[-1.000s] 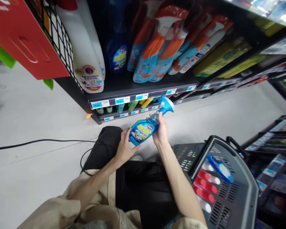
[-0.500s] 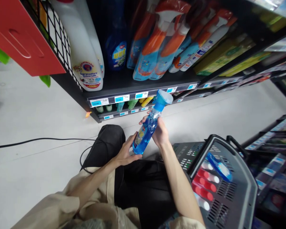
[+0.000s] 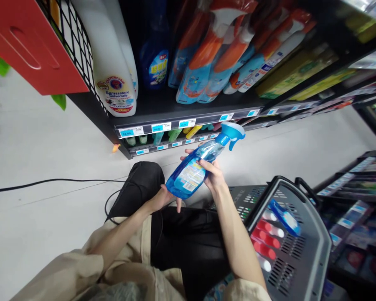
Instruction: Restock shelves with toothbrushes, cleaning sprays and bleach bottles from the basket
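A blue spray bottle (image 3: 189, 173) is tilted in front of me, its trigger head up and to the right and its white back label with a barcode facing me. My right hand (image 3: 213, 173) is wrapped round its upper body, the thumb lying across the front and fingertips showing beyond the far side. At the bottle's base, my left hand (image 3: 166, 198) holds the lower end from beneath, its fingers partly hidden by the bottle.
Ahead, a dark shelf (image 3: 163, 108) bears white cleaner bottles (image 3: 117, 83), a dark blue bottle (image 3: 156, 69) and orange-and-blue spray bottles (image 3: 197, 71). A grey basket (image 3: 313, 251) at my right contains red-and-white bottles (image 3: 266, 238) and a blue bottle (image 3: 286, 219). A black cable (image 3: 56, 180) crosses the floor.
The spray bottle has been turned about its length, so its back label now faces me and its trigger shows. It also leans further right. My left fingers have loosened and shifted at the base.
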Action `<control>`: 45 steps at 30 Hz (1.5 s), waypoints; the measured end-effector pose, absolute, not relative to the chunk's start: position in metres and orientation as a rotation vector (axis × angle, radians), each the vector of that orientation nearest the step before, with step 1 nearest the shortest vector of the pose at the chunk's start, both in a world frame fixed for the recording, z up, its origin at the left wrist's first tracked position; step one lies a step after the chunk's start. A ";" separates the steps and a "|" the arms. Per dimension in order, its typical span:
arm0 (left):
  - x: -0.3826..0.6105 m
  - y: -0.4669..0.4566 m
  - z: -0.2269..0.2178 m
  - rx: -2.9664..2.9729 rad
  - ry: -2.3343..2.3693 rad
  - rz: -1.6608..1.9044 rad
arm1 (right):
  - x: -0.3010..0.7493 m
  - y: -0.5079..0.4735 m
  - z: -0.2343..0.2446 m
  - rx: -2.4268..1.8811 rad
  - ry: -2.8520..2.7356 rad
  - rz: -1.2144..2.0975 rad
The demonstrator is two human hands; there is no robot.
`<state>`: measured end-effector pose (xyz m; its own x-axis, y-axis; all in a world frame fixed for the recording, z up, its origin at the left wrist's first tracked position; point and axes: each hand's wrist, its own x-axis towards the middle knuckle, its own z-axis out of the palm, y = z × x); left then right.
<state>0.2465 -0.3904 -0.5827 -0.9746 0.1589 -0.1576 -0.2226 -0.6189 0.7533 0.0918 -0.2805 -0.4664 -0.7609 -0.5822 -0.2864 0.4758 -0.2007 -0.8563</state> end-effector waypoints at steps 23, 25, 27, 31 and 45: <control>0.235 -0.378 -0.587 -0.564 1.725 2.811 | 0.092 -0.302 -0.476 -0.056 1.366 -2.216; 0.236 -0.375 -0.585 -0.569 1.802 2.793 | 0.094 -0.304 -0.477 -0.018 1.394 -2.219; 0.238 -0.374 -0.584 -0.629 1.790 2.790 | 0.095 -0.305 -0.478 -0.021 1.416 -2.214; 0.243 -0.380 -0.582 -0.604 1.401 2.829 | 0.094 -0.303 -0.483 -0.183 1.509 -2.152; 0.243 -0.384 -0.578 -0.483 0.783 2.834 | 0.089 -0.295 -0.479 -0.373 1.854 -1.926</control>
<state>0.2429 -0.3837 -0.5783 -0.9346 0.0688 -0.3490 -0.2382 -0.8498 0.4702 0.0891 -0.2946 -0.4793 -0.8673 -0.4862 -0.1067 0.1250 -0.0052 -0.9921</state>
